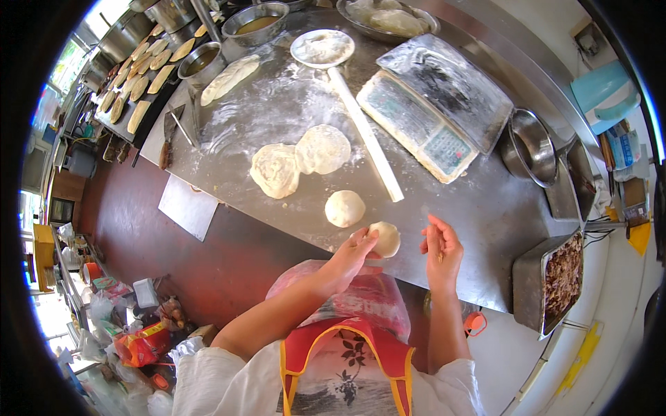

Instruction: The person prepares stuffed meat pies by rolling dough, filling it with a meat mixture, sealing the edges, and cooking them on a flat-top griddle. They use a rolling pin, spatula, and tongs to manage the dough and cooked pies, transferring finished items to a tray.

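Note:
A smooth ball of dough point(386, 239) rests in my left hand point(349, 256), thumb over its side, just above the near edge of the steel worktop point(447, 218). My right hand point(442, 247) hovers to the right with fingers apart and nothing in it. Just beyond my left hand lies a second round of dough point(345, 208). Farther back, two flattened dough rounds touch each other, a lumpy one point(274, 170) and a smoother one point(323, 149). A pale rolling pin point(366, 135) lies slantwise to their right.
A floury digital scale point(416, 119) stands beyond the rolling pin. At the back are a plate of flour point(322, 48) and a long dough piece point(230, 80). A steel bowl point(529, 147) and a pan of chopped filling point(562, 278) stand right. Flatbreads point(139, 88) lie far left beyond a scraper point(169, 136).

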The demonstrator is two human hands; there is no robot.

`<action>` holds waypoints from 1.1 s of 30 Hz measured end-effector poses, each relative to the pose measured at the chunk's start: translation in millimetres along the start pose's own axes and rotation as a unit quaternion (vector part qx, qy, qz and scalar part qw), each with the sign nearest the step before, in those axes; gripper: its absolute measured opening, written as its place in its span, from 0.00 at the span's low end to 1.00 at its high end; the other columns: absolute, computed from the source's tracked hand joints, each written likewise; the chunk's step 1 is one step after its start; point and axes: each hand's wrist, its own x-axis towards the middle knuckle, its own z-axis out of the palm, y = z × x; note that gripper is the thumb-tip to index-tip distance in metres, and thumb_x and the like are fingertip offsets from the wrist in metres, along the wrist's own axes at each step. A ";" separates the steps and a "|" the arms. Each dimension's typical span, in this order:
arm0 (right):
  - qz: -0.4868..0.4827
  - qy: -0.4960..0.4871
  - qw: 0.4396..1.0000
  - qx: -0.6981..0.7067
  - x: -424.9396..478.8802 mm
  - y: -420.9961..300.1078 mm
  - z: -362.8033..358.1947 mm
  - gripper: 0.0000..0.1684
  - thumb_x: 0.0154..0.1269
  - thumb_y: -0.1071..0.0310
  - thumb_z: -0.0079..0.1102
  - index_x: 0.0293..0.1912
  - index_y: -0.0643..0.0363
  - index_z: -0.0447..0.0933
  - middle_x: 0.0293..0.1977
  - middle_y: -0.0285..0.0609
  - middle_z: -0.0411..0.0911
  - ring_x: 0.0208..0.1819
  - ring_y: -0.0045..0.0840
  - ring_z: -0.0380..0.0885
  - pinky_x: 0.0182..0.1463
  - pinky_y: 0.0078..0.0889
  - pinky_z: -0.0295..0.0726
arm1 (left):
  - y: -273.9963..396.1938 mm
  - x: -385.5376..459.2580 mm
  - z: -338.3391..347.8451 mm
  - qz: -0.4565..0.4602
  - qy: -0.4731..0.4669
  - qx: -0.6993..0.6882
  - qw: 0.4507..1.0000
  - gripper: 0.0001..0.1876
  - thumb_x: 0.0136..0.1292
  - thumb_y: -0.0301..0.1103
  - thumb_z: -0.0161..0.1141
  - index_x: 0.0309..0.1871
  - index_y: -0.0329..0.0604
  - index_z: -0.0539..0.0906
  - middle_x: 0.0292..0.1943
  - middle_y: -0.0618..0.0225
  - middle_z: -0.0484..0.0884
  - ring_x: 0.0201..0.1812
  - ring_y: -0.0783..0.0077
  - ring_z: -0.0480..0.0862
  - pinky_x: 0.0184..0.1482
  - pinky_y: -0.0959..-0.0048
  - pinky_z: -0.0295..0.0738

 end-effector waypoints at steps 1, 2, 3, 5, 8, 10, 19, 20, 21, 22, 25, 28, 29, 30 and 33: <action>0.010 0.003 1.000 -0.003 -0.3 2.4 -6.0 0.12 0.67 0.72 0.51 0.49 0.63 0.73 0.30 0.35 0.73 0.26 0.11 0.69 0.27 0.15 0.70 | 1.3 2.1 7.0 0.006 0.000 -0.019 1.000 0.25 0.67 0.54 0.44 0.59 0.47 0.67 0.51 0.67 0.70 0.46 0.73 0.71 0.45 0.66 0.75; 0.021 0.006 1.000 -0.006 -1.1 4.2 -10.3 0.12 0.66 0.72 0.51 0.49 0.63 0.73 0.30 0.35 0.73 0.26 0.11 0.69 0.28 0.15 0.70 | 3.7 2.4 13.7 0.012 0.000 -0.039 0.999 0.24 0.67 0.51 0.46 0.60 0.47 0.67 0.51 0.67 0.70 0.45 0.73 0.72 0.44 0.67 0.76; 0.033 0.009 0.999 -0.008 -2.1 7.1 -13.1 0.12 0.66 0.72 0.51 0.49 0.64 0.73 0.30 0.35 0.73 0.26 0.11 0.69 0.28 0.15 0.70 | 3.5 3.4 18.3 0.016 0.002 -0.058 0.998 0.24 0.67 0.49 0.47 0.60 0.46 0.66 0.51 0.67 0.69 0.44 0.74 0.73 0.43 0.69 0.76; 0.019 -0.011 1.000 -0.005 4.0 13.8 -13.6 0.14 0.65 0.72 0.52 0.50 0.65 0.72 0.31 0.36 0.74 0.26 0.12 0.70 0.29 0.16 0.72 | -3.1 4.9 25.3 0.143 0.070 0.175 0.972 0.21 0.66 0.41 0.52 0.59 0.45 0.68 0.50 0.66 0.70 0.41 0.74 0.74 0.38 0.74 0.76; -0.003 -0.040 0.999 -0.035 17.7 18.6 -11.0 0.18 0.63 0.74 0.53 0.54 0.65 0.69 0.33 0.37 0.74 0.28 0.16 0.72 0.31 0.18 0.74 | 6.5 -6.7 47.4 0.319 0.062 0.355 0.877 0.19 0.60 0.31 0.59 0.55 0.44 0.73 0.47 0.64 0.72 0.38 0.74 0.76 0.31 0.80 0.74; -0.031 -0.047 0.998 -0.034 22.2 24.8 -5.3 0.20 0.62 0.75 0.54 0.54 0.63 0.69 0.36 0.37 0.73 0.30 0.15 0.71 0.32 0.18 0.74 | 17.6 -14.9 70.3 0.376 0.050 0.363 0.851 0.17 0.53 0.25 0.65 0.47 0.44 0.78 0.45 0.61 0.74 0.38 0.73 0.78 0.31 0.80 0.73; -0.066 0.016 0.990 -0.122 16.4 9.9 -42.0 0.27 0.58 0.78 0.56 0.57 0.56 0.67 0.41 0.40 0.73 0.32 0.21 0.73 0.32 0.25 0.75 | 4.2 27.4 106.2 0.379 0.031 0.315 0.869 0.06 0.55 0.20 0.61 0.36 0.35 0.78 0.36 0.65 0.76 0.34 0.77 0.77 0.35 0.81 0.73; -0.063 0.035 0.993 -0.099 14.1 11.2 -53.0 0.26 0.58 0.79 0.56 0.57 0.57 0.67 0.40 0.39 0.74 0.32 0.20 0.73 0.32 0.24 0.75 | 5.7 30.9 115.6 0.355 0.026 0.294 0.887 0.05 0.56 0.20 0.60 0.35 0.34 0.77 0.35 0.66 0.76 0.33 0.79 0.77 0.34 0.82 0.72; -0.048 0.059 0.994 -0.084 9.4 11.0 -65.5 0.25 0.58 0.79 0.56 0.56 0.58 0.68 0.39 0.40 0.74 0.33 0.20 0.73 0.33 0.23 0.75 | 6.4 33.6 126.9 0.331 0.021 0.271 0.903 0.03 0.57 0.20 0.59 0.35 0.34 0.77 0.35 0.67 0.76 0.32 0.80 0.76 0.33 0.83 0.71; -0.035 0.079 0.994 -0.070 5.0 10.9 -75.1 0.24 0.58 0.79 0.56 0.56 0.59 0.69 0.39 0.40 0.74 0.33 0.19 0.73 0.33 0.23 0.74 | 18.6 33.2 139.2 0.377 -0.016 0.263 0.888 0.04 0.58 0.20 0.58 0.36 0.34 0.77 0.36 0.66 0.76 0.32 0.81 0.76 0.32 0.83 0.71; -0.030 0.118 0.988 -0.094 -11.8 9.5 -105.5 0.17 0.59 0.78 0.55 0.50 0.64 0.71 0.38 0.41 0.74 0.35 0.20 0.73 0.36 0.23 0.74 | 76.7 13.7 200.4 0.564 -0.071 0.314 0.760 0.13 0.58 0.17 0.56 0.46 0.35 0.78 0.37 0.62 0.77 0.39 0.73 0.79 0.37 0.78 0.76; -0.002 0.247 0.968 0.048 -54.2 16.6 -135.2 0.15 0.65 0.64 0.48 0.45 0.64 0.74 0.40 0.42 0.76 0.40 0.30 0.75 0.44 0.34 0.75 | 72.1 19.8 298.9 0.640 -0.281 0.061 0.712 0.15 0.57 0.21 0.55 0.49 0.39 0.77 0.43 0.61 0.76 0.45 0.63 0.78 0.45 0.69 0.76; 0.097 0.310 0.890 0.321 -64.4 13.5 -130.2 0.20 0.67 0.55 0.44 0.42 0.63 0.75 0.40 0.42 0.76 0.42 0.35 0.75 0.47 0.38 0.76 | 59.9 28.1 331.0 0.727 -0.277 0.073 0.625 0.14 0.58 0.26 0.54 0.49 0.43 0.77 0.44 0.60 0.75 0.44 0.61 0.77 0.41 0.67 0.75; 0.071 0.276 0.948 0.139 -74.4 23.6 -141.8 0.14 0.64 0.63 0.48 0.41 0.63 0.75 0.37 0.38 0.76 0.39 0.28 0.74 0.44 0.31 0.75 | 46.1 46.8 369.1 0.638 -0.367 0.339 0.586 0.14 0.63 0.32 0.47 0.50 0.44 0.75 0.45 0.58 0.74 0.44 0.58 0.76 0.41 0.64 0.73; 0.059 0.162 0.977 -0.124 -86.4 23.1 -129.1 0.15 0.62 0.71 0.52 0.47 0.71 0.71 0.40 0.38 0.74 0.40 0.20 0.71 0.46 0.25 0.71 | -88.3 151.7 387.7 0.604 -0.097 0.517 0.598 0.22 0.59 0.33 0.47 0.55 0.33 0.71 0.57 0.50 0.66 0.59 0.49 0.67 0.67 0.49 0.48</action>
